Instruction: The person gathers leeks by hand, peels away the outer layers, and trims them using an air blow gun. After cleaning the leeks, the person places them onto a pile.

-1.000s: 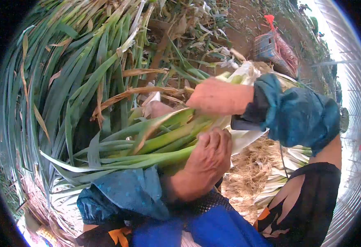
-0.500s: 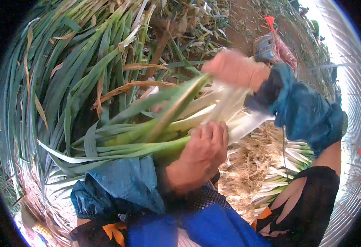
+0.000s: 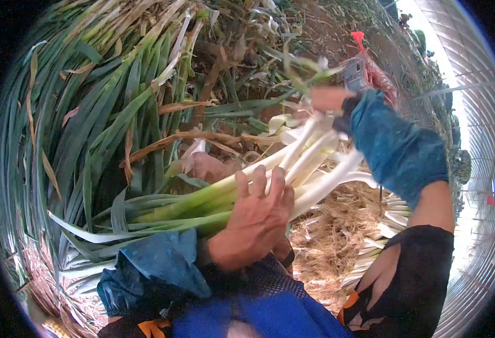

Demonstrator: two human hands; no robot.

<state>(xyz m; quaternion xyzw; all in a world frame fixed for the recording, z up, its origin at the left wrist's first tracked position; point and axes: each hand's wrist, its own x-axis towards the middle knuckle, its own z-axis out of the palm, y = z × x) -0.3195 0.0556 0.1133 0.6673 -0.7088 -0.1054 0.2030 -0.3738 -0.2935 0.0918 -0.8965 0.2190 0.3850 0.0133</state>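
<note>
Compared with half a second ago, my right hand (image 3: 327, 98) is higher and clear of the leek bundle (image 3: 225, 194), gripping a peeled leaf (image 3: 299, 63). My left hand (image 3: 253, 222) now lies spread wide across the bundle on my lap, its grip loosened.

Half of this is a smear or tucked away

The right hand (image 3: 327, 97) is motion-blurred, so there's no telling whether its fingers are closed on anything. The left hand (image 3: 254, 218) only shows its back, with palm and thumb hidden behind the bundle of long white-and-green leek stalks (image 3: 306, 163). The grey plastic crate with red netting (image 3: 354, 71) sits half behind the blue fabric sleeve (image 3: 397, 149), and the pile of trimmed white stalks (image 3: 391, 217) disappears under that arm.
</note>
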